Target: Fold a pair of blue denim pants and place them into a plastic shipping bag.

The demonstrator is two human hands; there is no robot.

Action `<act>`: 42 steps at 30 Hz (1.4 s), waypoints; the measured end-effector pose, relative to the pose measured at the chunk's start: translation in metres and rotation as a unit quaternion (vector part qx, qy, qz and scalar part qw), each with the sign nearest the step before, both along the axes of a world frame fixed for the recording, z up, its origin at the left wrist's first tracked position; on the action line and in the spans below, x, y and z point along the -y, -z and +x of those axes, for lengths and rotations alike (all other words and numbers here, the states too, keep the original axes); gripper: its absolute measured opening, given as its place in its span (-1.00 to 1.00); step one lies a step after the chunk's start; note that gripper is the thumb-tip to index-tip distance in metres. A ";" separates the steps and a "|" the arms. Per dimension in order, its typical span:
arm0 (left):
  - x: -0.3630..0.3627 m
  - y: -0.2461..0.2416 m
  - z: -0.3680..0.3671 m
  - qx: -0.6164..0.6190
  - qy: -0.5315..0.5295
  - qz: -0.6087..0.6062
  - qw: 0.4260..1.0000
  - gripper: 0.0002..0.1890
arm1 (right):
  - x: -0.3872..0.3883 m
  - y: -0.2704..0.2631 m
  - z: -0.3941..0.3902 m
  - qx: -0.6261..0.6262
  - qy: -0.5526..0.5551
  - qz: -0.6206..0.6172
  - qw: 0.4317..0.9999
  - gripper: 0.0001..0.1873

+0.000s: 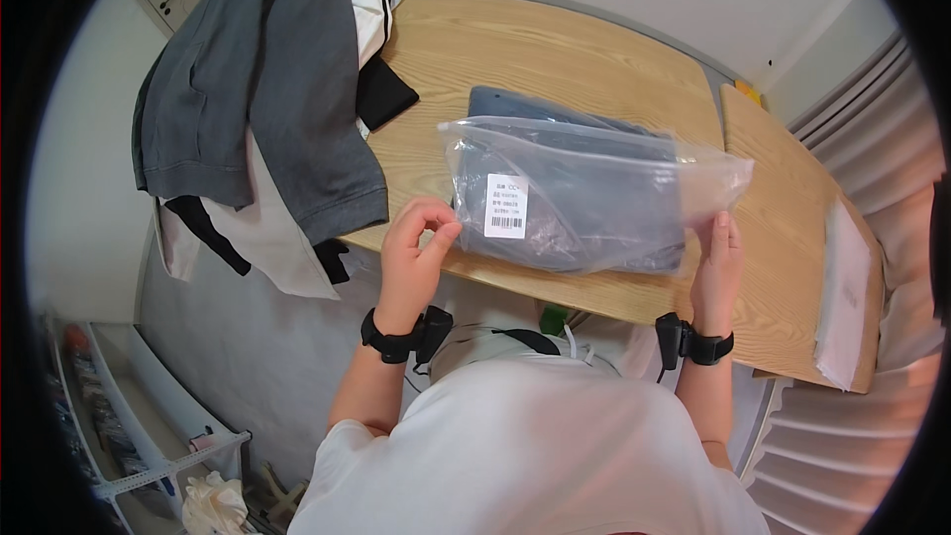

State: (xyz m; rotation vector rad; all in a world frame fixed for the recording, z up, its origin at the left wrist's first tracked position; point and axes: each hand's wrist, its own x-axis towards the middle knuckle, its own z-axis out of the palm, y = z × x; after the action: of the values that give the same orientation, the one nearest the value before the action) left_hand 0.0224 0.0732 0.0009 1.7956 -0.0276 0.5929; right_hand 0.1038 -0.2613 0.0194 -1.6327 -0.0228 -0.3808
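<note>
A clear plastic zip bag (594, 193) with a white printed label (507, 206) is spread over the wooden table's near edge area. A folded dark blue garment, seemingly denim (494, 102), shows through the plastic and reaches past the bag's far edge. Whether it lies inside or beneath the bag is hard to tell. My left hand (416, 249) pinches the bag's lower left edge between thumb and forefinger. At the other end, my right hand (717, 267) grips the bag's right side, its fingers partly hidden behind the plastic.
A heap of clothes with a grey garment (312, 96) on top hangs over the left of the table (565, 37). Beside it lies a black folded item (385, 94). Flat plastic bags (843, 297) rest at right. A shelf rack (171, 453) stands lower left.
</note>
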 end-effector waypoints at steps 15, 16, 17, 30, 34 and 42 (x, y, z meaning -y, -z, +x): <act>-0.037 0.031 -0.019 -0.037 0.057 -0.036 0.997 -0.68 | 0.012 -0.017 0.014 -0.110 0.088 -0.014 0.990 -0.71; -0.039 0.038 -0.022 -0.031 0.055 -0.032 0.997 -0.63 | -0.007 -0.036 0.007 -0.023 0.062 -0.090 0.994 -0.68; -0.038 0.041 -0.022 -0.032 0.055 -0.038 0.997 -0.63 | -0.025 -0.053 -0.001 0.063 0.040 -0.165 0.983 -0.65; -0.033 0.043 -0.015 0.009 0.076 -0.060 0.995 -0.91 | -0.244 -0.055 0.053 0.101 -0.290 -0.536 0.787 -0.63; -0.034 0.046 -0.014 0.028 0.075 -0.062 0.995 -0.93 | -0.254 -0.069 0.055 -0.003 -0.303 -0.572 0.762 -0.69; -0.042 0.047 -0.006 0.100 0.084 -0.035 0.991 -0.85 | -0.191 -0.158 -0.032 0.260 -0.233 -0.423 0.836 -0.86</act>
State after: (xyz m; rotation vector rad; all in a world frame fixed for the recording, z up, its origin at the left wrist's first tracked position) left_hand 0.0163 0.1150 -0.0458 1.6414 -0.2900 0.6418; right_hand 0.0718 -0.0705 0.1771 -2.2477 -1.1274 -0.4514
